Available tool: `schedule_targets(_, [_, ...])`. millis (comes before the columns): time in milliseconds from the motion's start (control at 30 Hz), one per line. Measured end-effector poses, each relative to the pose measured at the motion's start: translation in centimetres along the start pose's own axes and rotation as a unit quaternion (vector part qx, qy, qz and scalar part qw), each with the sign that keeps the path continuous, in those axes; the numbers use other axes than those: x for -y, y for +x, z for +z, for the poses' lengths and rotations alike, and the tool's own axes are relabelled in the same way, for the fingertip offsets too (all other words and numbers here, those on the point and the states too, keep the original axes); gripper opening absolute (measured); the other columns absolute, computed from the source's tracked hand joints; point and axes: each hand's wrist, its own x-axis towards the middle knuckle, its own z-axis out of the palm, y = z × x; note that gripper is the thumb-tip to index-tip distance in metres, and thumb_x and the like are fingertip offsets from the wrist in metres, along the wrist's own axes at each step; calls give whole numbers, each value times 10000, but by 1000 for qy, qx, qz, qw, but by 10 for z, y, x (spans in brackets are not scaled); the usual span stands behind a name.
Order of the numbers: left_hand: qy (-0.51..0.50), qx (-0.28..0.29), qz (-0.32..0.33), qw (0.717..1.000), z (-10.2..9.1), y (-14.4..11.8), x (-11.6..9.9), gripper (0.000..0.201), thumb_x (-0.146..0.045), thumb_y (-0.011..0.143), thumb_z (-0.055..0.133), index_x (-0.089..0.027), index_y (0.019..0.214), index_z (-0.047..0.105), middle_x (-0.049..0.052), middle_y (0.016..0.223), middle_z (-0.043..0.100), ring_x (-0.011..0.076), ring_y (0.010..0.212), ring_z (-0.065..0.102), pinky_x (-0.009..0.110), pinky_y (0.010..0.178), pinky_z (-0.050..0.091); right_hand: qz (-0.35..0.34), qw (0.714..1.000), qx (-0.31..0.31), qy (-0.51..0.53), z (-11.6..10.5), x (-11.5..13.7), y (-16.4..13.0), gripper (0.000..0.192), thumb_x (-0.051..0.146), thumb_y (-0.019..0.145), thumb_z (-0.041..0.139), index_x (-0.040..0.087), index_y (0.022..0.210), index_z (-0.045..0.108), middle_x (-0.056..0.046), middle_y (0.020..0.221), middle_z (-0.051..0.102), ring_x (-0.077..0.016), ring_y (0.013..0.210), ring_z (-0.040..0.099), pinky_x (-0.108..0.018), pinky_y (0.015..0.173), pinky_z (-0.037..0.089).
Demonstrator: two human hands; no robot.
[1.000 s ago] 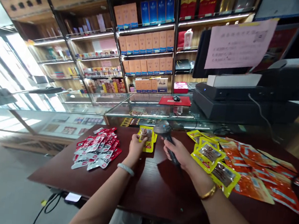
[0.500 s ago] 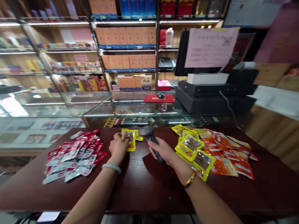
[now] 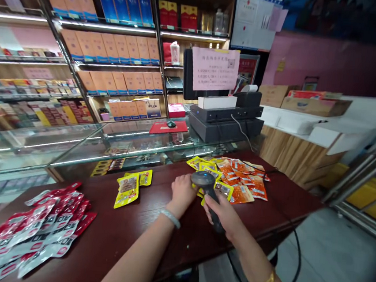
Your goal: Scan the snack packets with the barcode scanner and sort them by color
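Broadly, I take the dark wooden table as my landmark: at its far right corner lies the heap of yellow and orange packets, off its near left the red and white sachets, and two yellow packets sit mid-table. My right hand is clamped around the barcode scanner, whose handle slopes back toward me, head aimed at the heap just beyond. My left hand is nearer that heap, fingers curled down at its near edge; whether they pinch a packet I cannot tell.

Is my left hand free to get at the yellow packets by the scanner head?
Probably yes: the left hand is empty and right beside the yellow packets; the scanner overlaps them partly.
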Motion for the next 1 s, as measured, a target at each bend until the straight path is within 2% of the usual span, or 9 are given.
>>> schedule_targets(67, [2, 13, 5, 1000, 13, 3, -22, 538, -437, 860, 595, -159, 1321, 574, 193, 1213, 645, 339, 1171, 546, 418, 933, 400, 14, 999, -30, 17, -12, 0, -13, 475, 586, 744, 746, 230, 958, 517, 99, 564, 475, -64, 409, 377, -177, 387, 307])
schedule_targets(133, [7, 8, -4, 1000, 21, 7, -32, 645, -415, 846, 610, -124, 1408, 487, 214, 1222, 630, 342, 1172, 536, 416, 940, 384, 23, 998, -53, 21, -22, 0, -24, 502, 593, 720, 764, 229, 957, 511, 100, 559, 471, -64, 411, 377, -177, 388, 297])
schedule_targets(233, [15, -16, -19, 1000, 21, 9, -31, 670, -419, 807, 665, -114, 1378, 491, 210, 1216, 622, 337, 1162, 535, 400, 925, 383, 28, 997, -70, 13, -31, 0, -35, 515, 607, 717, 763, 226, 954, 509, 94, 570, 477, -65, 412, 388, -182, 391, 292])
schedule_targets(333, [20, -37, -22, 999, 9, 4, -18, 525, -428, 773, 716, -128, 1182, 578, 191, 1172, 637, 335, 1156, 549, 385, 902, 395, 29, 997, -71, 15, -30, -4, -38, 525, 611, 718, 763, 226, 973, 514, 94, 576, 478, -66, 417, 390, -184, 398, 293])
schedule_targets(433, [-20, -5, -51, 998, -6, -9, 3, 377, -360, 811, 690, -153, 1093, 548, 153, 1030, 690, 290, 1023, 637, 330, 796, 415, 31, 998, -55, 26, -18, -10, -36, 512, 600, 730, 759, 226, 982, 516, 99, 568, 463, -63, 415, 374, -180, 397, 288])
schedule_targets(533, [-98, 18, -103, 990, -19, -27, 36, 312, -331, 849, 652, -194, 1090, 509, 106, 951, 721, 247, 877, 684, 288, 688, 402, 31, 999, -18, 28, -1, -18, -31, 502, 592, 757, 743, 226, 1018, 519, 100, 571, 465, -68, 414, 380, -182, 392, 299])
schedule_targets(767, [-249, -63, -224, 940, -40, -85, 127, 291, -320, 789, 708, -222, 1010, 546, 34, 916, 729, 198, 831, 691, 254, 699, 457, 10, 997, 74, 15, 57, -26, -22, 479, 582, 803, 709, 212, 1038, 515, 93, 587, 491, -71, 431, 400, -183, 399, 321])
schedule_targets(867, [-252, -104, -262, 926, -51, -105, 153, 320, -331, 766, 733, -231, 1023, 570, 24, 907, 736, 202, 828, 696, 259, 700, 476, 20, 994, 108, 6, 85, -28, -17, 492, 587, 802, 709, 199, 1039, 521, 91, 587, 496, -71, 440, 402, -188, 408, 330])
schedule_targets(1000, [-223, -120, -282, 925, -64, -120, 181, 323, -344, 788, 715, -217, 1042, 561, 52, 955, 739, 219, 859, 706, 270, 707, 485, 42, 990, 133, 3, 114, -35, -12, 525, 622, 785, 701, 192, 1031, 526, 95, 569, 492, -70, 422, 392, -191, 397, 307])
